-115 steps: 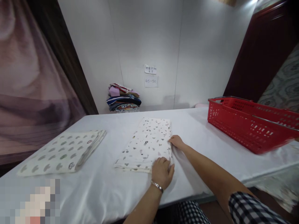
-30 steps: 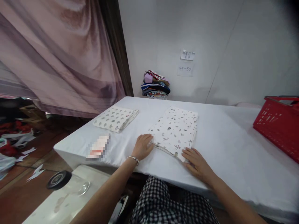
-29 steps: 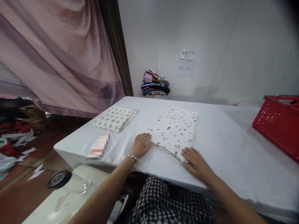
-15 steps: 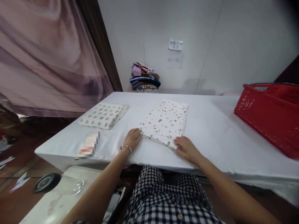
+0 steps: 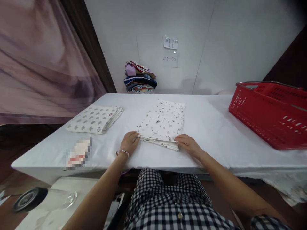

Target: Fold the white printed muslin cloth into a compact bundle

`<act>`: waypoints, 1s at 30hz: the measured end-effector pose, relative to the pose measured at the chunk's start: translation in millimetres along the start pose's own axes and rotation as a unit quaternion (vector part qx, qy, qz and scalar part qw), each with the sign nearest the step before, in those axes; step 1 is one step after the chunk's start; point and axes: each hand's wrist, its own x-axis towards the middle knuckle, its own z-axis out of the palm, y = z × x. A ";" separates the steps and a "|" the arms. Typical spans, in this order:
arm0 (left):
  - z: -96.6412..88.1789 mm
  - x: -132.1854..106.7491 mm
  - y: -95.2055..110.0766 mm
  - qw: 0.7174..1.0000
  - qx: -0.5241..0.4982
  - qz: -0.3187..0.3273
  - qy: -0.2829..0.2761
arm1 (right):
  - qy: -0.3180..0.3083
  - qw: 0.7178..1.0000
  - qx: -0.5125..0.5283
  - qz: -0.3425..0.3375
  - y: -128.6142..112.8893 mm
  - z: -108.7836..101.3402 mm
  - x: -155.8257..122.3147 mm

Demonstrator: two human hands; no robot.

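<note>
A folded white cloth [image 5: 161, 119] with small scattered prints lies on the white-covered table [image 5: 206, 127] in front of me. My left hand [image 5: 130, 141] pinches its near left corner. At the near right corner, my right hand [image 5: 189, 144] grips the upper layers between thumb and fingers. Those layers are raised a little, so the near edge gapes and lower layers show beneath. To the left, apart from my hands, rests a second folded cloth [image 5: 93, 118] with grey mushroom-like prints.
A red plastic basket [image 5: 266, 115] stands at the right. Folded fabrics [image 5: 140, 78] are stacked by the back wall. A pixelated flat item [image 5: 79, 153] lies near the left front edge. Below, a clear bottle with a black base [image 5: 31, 198] lies on a pale surface.
My right hand has lifted the upper layers at the near right corner, opening the near edge. My left hand keeps its corner. The whole view has shifted slightly.
</note>
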 end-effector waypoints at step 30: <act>-9.3 -0.2 29.2 0.998 0.019 0.054 0.035 | -0.042 0.996 -0.025 -0.078 -0.2 -4.2 6.2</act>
